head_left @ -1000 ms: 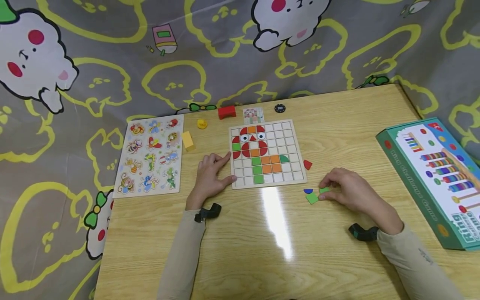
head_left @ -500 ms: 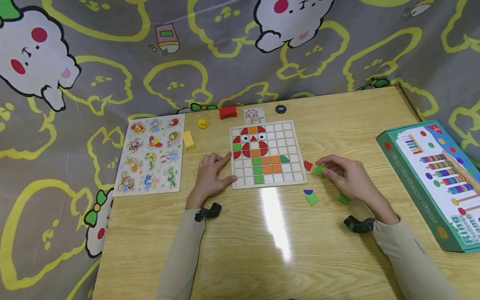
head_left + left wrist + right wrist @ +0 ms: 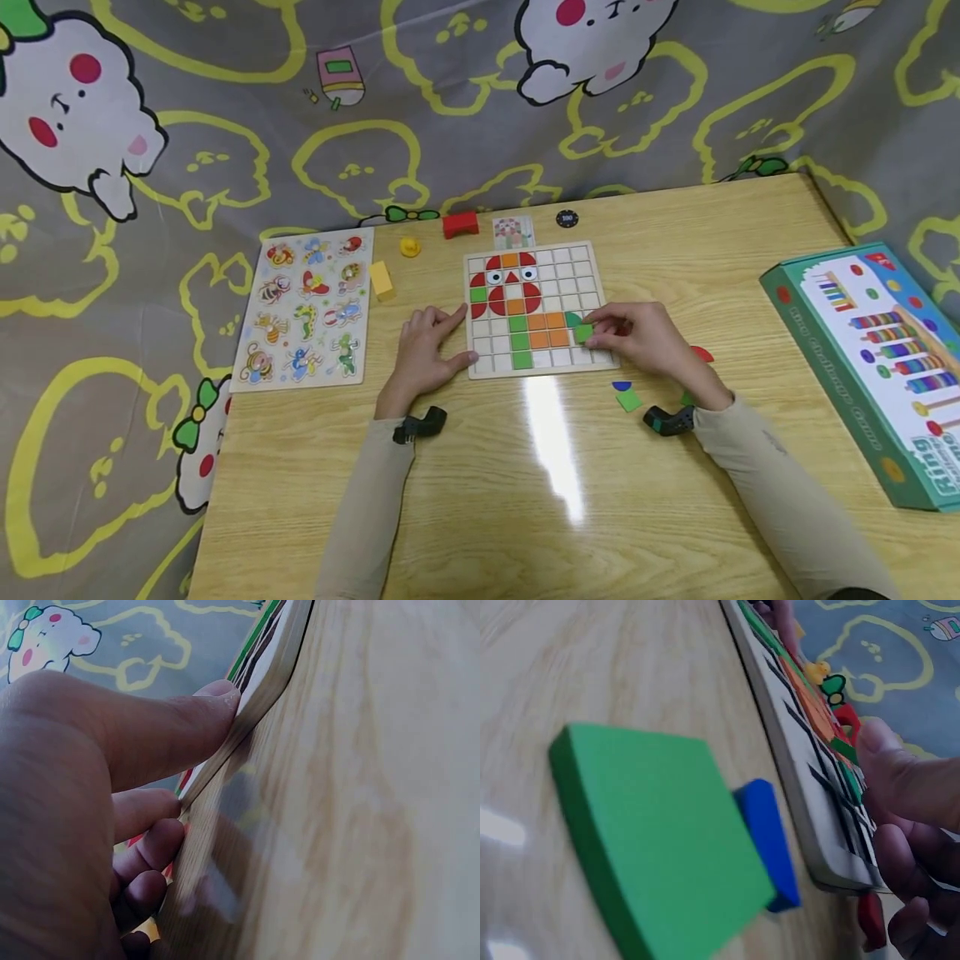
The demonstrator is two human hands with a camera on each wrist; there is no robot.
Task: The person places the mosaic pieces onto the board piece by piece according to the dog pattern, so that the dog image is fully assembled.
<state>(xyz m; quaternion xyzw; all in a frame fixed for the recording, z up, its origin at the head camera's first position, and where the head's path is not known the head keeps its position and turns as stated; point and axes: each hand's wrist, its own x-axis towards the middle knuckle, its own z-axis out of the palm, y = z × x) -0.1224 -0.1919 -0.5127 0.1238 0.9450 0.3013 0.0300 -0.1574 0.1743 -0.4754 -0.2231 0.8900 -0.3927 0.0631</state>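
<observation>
A wooden grid board (image 3: pixel 542 372) holds red, orange and green tiles and two eye tiles. My left hand (image 3: pixel 422 354) rests at its left side, with thumb and index finger extended against the edge. My right hand (image 3: pixel 643 335) pinches a green square tile (image 3: pixel 583 334) between thumb and fingers over the right part of the grid, just below a dark green rounded tile (image 3: pixel 573 319). In the right wrist view, a loose green square tile (image 3: pixel 656 832) and a blue half-round tile (image 3: pixel 767 844) lie near the board. The right forearm partly hides another green tile (image 3: pixel 686 399).
A red tile (image 3: pixel 702 354) lies right of the board. At left is an insect puzzle board (image 3: pixel 297 381), with a yellow block (image 3: pixel 382 282) beside it. Behind stand a yellow figure (image 3: pixel 409 247), red block (image 3: pixel 461 225), picture card (image 3: pixel 513 232) and black chip (image 3: pixel 567 218). A game box (image 3: pixel 862 375) sits right.
My right hand has lifted a green square tile from the table and carried it up and left over the board. The left hand has stayed at the board's edge.
</observation>
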